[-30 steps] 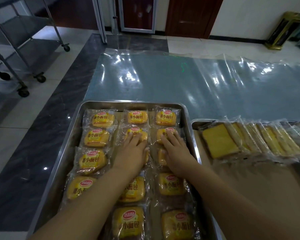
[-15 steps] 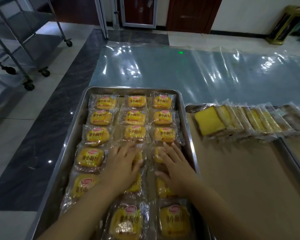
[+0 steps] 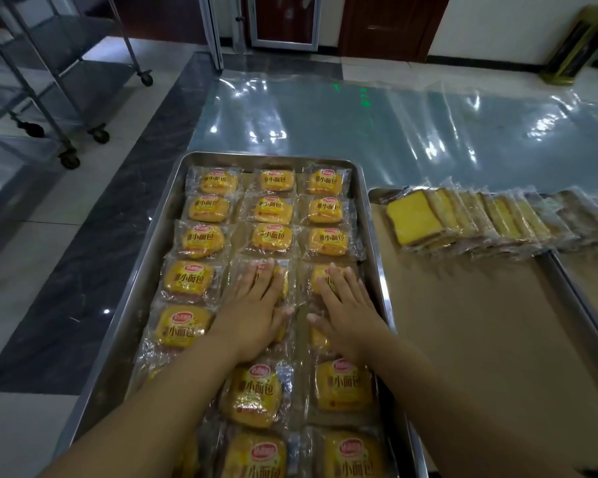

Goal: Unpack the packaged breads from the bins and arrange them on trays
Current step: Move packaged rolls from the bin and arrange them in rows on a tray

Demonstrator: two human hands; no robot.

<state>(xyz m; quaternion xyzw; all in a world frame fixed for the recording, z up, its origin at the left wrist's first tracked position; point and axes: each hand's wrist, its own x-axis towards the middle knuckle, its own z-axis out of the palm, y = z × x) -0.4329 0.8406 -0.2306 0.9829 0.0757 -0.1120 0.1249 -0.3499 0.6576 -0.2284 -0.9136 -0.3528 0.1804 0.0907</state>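
left grip: flat, fingers straight; I see it pressing a yellow clear-wrapped bread pack, middle column.
right grip: same, flat on right-column pack.
tray: rectangular steel tray, packs in three columns.

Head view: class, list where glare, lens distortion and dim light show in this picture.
Head view: white glare patches dot the clear plastic sheet beyond the trays; head view: wide-angle distortion bows the silver metal tray's edges and tilts the steel wheeled rack; head view: light is dim overall, the forearms darkest at the bottom edge.
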